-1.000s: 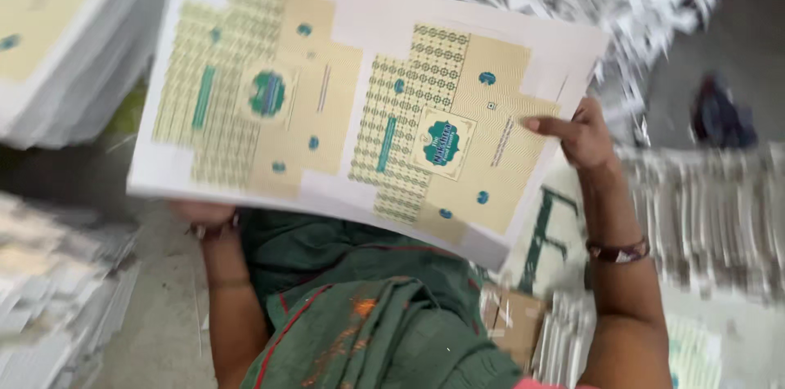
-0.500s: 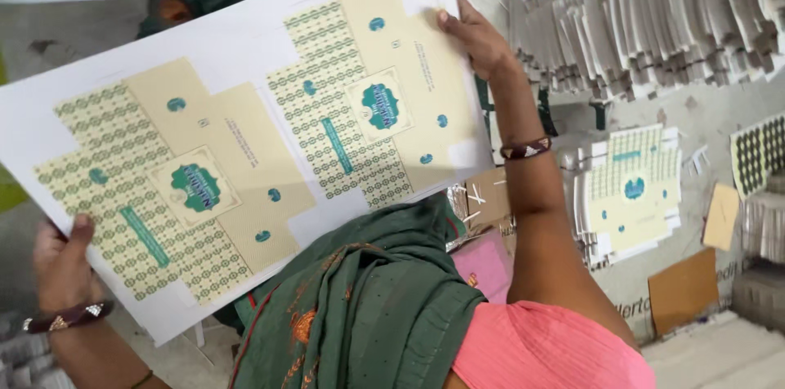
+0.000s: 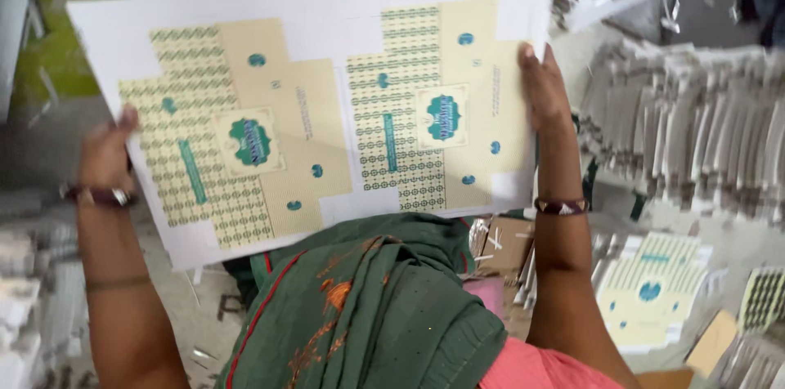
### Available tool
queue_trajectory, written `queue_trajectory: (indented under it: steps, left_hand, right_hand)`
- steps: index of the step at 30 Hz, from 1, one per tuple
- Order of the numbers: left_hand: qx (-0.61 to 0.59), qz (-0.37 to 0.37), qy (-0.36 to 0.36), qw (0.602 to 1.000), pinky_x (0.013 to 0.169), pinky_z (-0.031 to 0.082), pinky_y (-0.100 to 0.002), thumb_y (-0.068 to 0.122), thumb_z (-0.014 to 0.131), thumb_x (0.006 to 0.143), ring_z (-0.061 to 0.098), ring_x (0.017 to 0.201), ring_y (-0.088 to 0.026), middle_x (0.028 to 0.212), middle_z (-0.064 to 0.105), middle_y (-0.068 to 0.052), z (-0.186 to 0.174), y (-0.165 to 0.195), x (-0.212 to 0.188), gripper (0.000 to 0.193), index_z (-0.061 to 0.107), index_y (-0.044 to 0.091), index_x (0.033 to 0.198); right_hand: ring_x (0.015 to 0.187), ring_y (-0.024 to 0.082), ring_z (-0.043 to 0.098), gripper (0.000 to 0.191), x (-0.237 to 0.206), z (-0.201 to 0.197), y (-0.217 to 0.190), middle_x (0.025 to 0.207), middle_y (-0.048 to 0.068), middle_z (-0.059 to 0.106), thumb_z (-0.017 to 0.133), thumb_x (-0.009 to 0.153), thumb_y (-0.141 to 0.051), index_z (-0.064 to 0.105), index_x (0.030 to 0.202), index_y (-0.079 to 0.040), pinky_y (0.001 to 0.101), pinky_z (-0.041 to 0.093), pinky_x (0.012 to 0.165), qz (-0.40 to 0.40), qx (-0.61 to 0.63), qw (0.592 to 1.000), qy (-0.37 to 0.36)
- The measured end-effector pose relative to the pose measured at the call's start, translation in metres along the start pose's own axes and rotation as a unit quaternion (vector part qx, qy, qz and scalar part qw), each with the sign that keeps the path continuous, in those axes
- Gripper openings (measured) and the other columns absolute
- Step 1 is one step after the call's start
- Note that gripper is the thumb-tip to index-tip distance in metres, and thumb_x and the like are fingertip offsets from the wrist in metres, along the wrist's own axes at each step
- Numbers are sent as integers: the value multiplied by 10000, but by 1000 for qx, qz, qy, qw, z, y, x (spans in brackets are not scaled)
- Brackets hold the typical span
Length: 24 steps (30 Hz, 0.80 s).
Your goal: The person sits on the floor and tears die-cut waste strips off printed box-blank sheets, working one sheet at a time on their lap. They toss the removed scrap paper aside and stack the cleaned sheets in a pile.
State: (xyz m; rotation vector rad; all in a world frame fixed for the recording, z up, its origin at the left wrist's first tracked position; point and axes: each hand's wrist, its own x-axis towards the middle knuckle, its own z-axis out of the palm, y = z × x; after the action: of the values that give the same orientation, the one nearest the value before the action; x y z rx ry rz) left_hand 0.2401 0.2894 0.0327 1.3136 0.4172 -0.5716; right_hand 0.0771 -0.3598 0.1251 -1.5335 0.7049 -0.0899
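Both hands — left hand point(image 3: 106, 156), right hand point(image 3: 544, 95) — grip a printed sheet point(image 3: 327, 103) above littered floor point(image 3: 49, 144).

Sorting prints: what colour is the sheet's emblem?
Teal green on cream, on the printed sheet; head view.

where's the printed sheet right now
In the head view the sheet is held up across the upper middle, left hand on its left edge, right hand on its right, above the green cloth.
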Motion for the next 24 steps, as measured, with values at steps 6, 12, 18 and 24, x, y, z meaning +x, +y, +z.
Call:
queue_trajectory:
  steps: [6, 12, 18, 24]
  left_hand:
    - [-102, 21, -137, 985, 906, 597, -391, 211, 773, 964, 714, 1085, -227, 1246, 702, -136, 29, 39, 11, 433, 627, -8, 1308]
    - [-112, 46, -155, 980, 935, 591, -386, 218, 815, 936, 704, 1124, -235, 1273, 705, -147, 28, 40, -4, 510, 630, -43, 1334]
    - [-124, 61, -139, 981, 948, 583, -364, 150, 808, 933, 700, 1126, -225, 1282, 700, -134, 28, 36, -10, 497, 613, -25, 1357]
    - [-118, 96, -105, 983, 945, 585, -350, 81, 807, 930, 710, 1096, -227, 1268, 711, -153, 25, 30, -21, 477, 621, -57, 1347]
  right_hand:
    - [1085, 175, 589, 525, 6, -4, 11, 1236, 97, 666, 621, 1066, -388, 571, 1383, 28, 323, 497, 960, -79, -105, 989, 65]
    - [1088, 189, 619, 529, 8, 2, 8, 1249, 110, 674, 643, 1035, -382, 590, 1360, 32, 348, 501, 981, -97, -64, 990, 80]
    - [1295, 423, 487, 721, -19, 52, -52, 1440, 267, 499, 723, 986, -386, 427, 1456, 74, 528, 372, 1069, -220, -543, 774, 242]
    - [1413, 394, 464, 548, 23, 197, -89, 1500, 224, 504, 732, 989, -279, 550, 1416, 13, 479, 375, 1196, -377, -452, 808, -2]
